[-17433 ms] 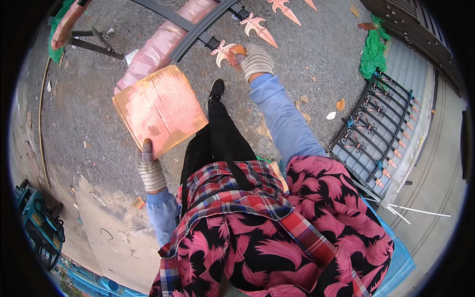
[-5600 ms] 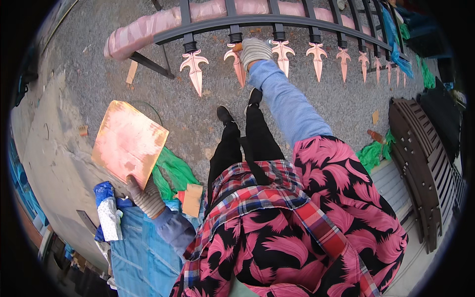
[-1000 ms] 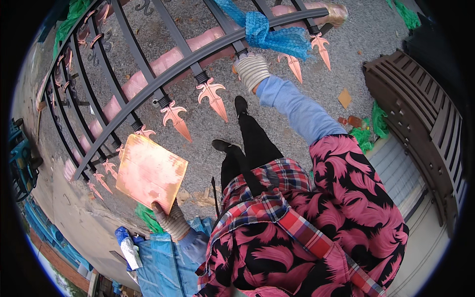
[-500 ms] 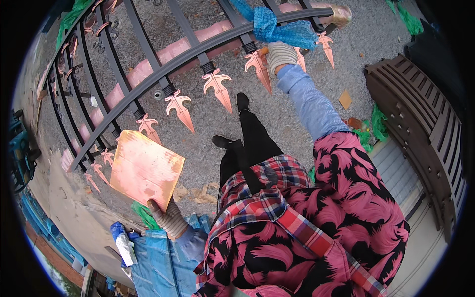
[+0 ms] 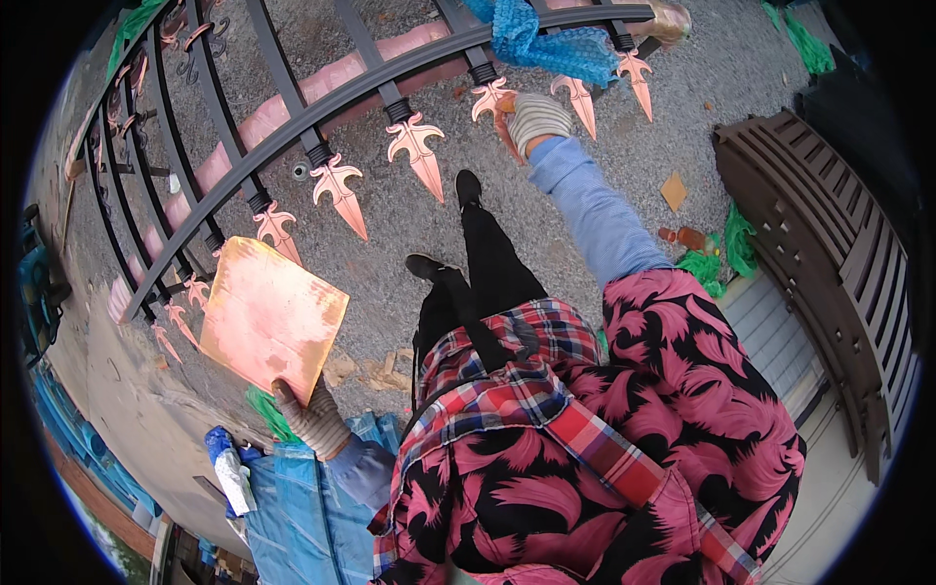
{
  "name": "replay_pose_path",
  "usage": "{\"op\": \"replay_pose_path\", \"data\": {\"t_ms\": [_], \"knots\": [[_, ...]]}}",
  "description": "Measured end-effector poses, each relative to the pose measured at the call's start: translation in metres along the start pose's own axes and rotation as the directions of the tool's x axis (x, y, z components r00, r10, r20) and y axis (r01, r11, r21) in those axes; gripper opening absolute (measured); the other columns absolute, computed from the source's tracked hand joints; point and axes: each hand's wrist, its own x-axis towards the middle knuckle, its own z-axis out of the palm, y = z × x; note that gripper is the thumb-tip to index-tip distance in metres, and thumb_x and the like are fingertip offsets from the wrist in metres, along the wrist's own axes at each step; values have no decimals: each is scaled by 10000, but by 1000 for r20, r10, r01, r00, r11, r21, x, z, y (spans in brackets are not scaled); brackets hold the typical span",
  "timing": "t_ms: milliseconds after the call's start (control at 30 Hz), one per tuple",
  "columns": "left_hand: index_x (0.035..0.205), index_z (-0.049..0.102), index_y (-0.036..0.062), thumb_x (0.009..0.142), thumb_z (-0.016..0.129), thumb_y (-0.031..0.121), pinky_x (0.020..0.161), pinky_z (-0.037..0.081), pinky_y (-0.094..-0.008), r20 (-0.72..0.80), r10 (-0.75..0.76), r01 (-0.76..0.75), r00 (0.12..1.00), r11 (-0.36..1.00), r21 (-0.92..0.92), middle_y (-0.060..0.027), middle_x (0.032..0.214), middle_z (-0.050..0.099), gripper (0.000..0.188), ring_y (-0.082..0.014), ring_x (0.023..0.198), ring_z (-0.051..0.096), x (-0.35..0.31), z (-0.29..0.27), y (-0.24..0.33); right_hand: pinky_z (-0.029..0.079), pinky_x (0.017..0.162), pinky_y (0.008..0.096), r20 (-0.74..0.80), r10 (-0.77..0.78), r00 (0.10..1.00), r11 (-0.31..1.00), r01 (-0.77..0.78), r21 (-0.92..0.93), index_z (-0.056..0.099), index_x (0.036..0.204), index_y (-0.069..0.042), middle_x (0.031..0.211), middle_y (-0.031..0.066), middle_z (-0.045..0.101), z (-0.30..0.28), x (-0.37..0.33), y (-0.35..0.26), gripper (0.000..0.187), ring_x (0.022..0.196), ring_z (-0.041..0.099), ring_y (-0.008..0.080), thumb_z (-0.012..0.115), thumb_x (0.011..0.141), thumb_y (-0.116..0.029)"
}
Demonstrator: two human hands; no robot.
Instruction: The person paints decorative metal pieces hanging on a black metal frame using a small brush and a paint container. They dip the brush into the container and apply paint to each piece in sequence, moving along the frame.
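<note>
My left hand (image 5: 308, 414), in a striped glove with bare fingertips, grips the lower edge of a stiff, cardboard-like square sheet (image 5: 273, 317) smeared with pink-copper paint. The sheet stands out in front of the fence's left end and hides part of it. In a similar glove, my right hand (image 5: 536, 119) is closed at a copper-coloured spearhead finial (image 5: 489, 98). A small orange-tan bit shows at those fingertips, too small to name, and the hand covers the finial's lower point. More copper finials (image 5: 416, 156) tip the bars of the dark curved metal fence panel (image 5: 336, 117).
Blue bubble wrap (image 5: 556, 51) hangs over the fence rail near my right hand. Brown slatted panels (image 5: 809, 263) are stacked at the right. A bottle (image 5: 690, 238) and green netting (image 5: 741, 239) lie beside them. Blue sheeting (image 5: 302, 512) covers something at lower left.
My right hand has moved slightly left and down along the finial, covering its point. The fence, sheet and ground all sit a little further left in view.
</note>
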Motion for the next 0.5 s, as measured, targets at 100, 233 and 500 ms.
{"op": "replay_pose_path", "data": {"t_ms": [100, 233, 500], "knots": [[1211, 338, -47, 737, 641, 229, 995, 289, -422, -8, -24, 24, 1000, 998, -51, -136, 1215, 405, 626, -261, 1115, 383, -5, 0, 3, 461, 612, 404, 83, -134, 987, 990, 138, -36, 639, 836, -100, 766, 132, 620, 28, -32, 28, 223, 699, 591, 291, 607, 681, -258], [1205, 345, -47, 740, 635, 214, 984, 306, -419, 5, -24, 24, 1000, 996, -85, -135, 1204, 419, 607, -261, 1103, 399, -1, -7, 2, 455, 594, 379, 389, 18, 921, 995, -56, 88, 636, 850, -110, 708, 124, 610, 51, -39, 74, 214, 663, 586, 280, 628, 677, -236], [1203, 352, -42, 739, 640, 227, 980, 311, -419, -16, -4, 4, 1000, 999, -39, -130, 1203, 420, 608, -258, 1102, 399, -3, 2, 1, 458, 681, 376, -124, 76, 989, 991, -61, 122, 588, 928, -35, 845, 154, 603, -23, -22, 7, 347, 781, 573, 309, 612, 727, -317]]}}
